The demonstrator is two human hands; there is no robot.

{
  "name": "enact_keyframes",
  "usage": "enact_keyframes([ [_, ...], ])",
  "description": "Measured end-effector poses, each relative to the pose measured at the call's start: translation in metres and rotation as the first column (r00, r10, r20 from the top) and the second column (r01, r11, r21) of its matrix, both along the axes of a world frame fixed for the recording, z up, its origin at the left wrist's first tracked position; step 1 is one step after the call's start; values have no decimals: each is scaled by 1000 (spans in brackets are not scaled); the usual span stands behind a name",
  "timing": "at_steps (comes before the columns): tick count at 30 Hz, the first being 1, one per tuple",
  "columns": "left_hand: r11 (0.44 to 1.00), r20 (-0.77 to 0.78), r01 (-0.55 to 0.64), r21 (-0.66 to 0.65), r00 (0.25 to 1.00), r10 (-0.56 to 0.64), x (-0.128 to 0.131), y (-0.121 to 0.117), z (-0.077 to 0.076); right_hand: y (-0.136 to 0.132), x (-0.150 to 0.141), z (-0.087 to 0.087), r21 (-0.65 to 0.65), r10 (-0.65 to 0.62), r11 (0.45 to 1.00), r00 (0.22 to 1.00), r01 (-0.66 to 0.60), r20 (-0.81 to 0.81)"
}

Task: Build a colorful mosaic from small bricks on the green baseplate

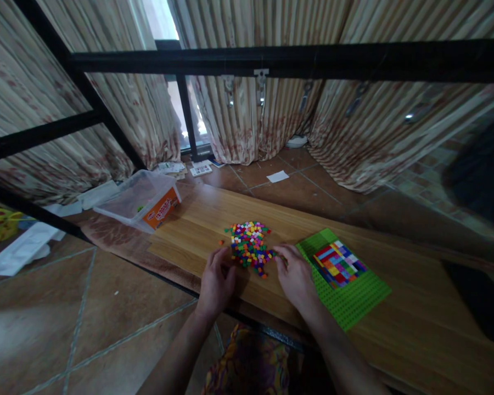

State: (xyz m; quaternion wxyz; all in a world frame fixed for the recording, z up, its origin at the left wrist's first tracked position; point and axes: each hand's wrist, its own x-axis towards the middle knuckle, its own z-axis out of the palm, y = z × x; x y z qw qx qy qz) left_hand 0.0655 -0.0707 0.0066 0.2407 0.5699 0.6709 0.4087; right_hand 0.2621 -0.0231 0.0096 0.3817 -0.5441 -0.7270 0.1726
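Bricks [251,241], bare tabletop [197,219] leftward, left hand [217,281] at their edge, fingers apart, right hand [295,274], grip unclear

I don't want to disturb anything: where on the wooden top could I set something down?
Bare wood lies between the plastic box and the brick pile, and between the green baseplate and the dark flat object. It's crowded around the pile, with the left hand and right hand beside it.

Striped curtains [239,120] hang either side of a bright window [163,19] above a brown tiled floor [148,296]
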Motion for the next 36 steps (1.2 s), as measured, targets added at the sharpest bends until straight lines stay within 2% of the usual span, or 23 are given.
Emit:
enact_keyframes([
  [3, 999, -83, 40, 11, 996, -39, 9, -7, 1, -15, 11, -2, -16, -30, 999, 998, 31, 57],
  [6, 996, -239, 81, 33, 968, -71, 27, -13, 1, -20, 13, -4, -40, -36, 998, 993, 40, 113],
  [11, 1000, -443, -13, -3, 897, 10, 50, -7, -1, -9, 7, -6, -61, -44, 996, 977, 58, 206],
  [14, 998, -489, -50, -24, 872, 32, 50, 1, -1, -2, 3, -8, -51, -59, 996, 968, 74, 246],
  [19, 1000, -486, -24, -16, 874, 14, 41, 5, -2, 0, -1, -10, -42, -80, 995, 967, 93, 243],
  [23, 994, -384, 19, 104, 923, 22, 32, 4, -4, -7, 0, 0, -57, -90, 994, 986, 99, 138],
  [27, 977, -325, -6, 215, 943, 78, 16, 9, -2, -30, 11, 11, -160, -92, 985, 988, 71, -128],
  [30, 980, -295, -92, 177, 945, 142, -1, 18, 4, -57, 28, 10, -277, -139, 960, 936, 47, -324],
  [33, 974, -303, -179, 136, 929, 213, -17, 31, 11, -82, 54, 4, -357, -270, 925, 888, 132, -371],
  [36, 962, -337, -248, 114, 901, 272, -32, 44, 15, -95, 83, -2, -377, -383, 896, 836, 234, -393],
])
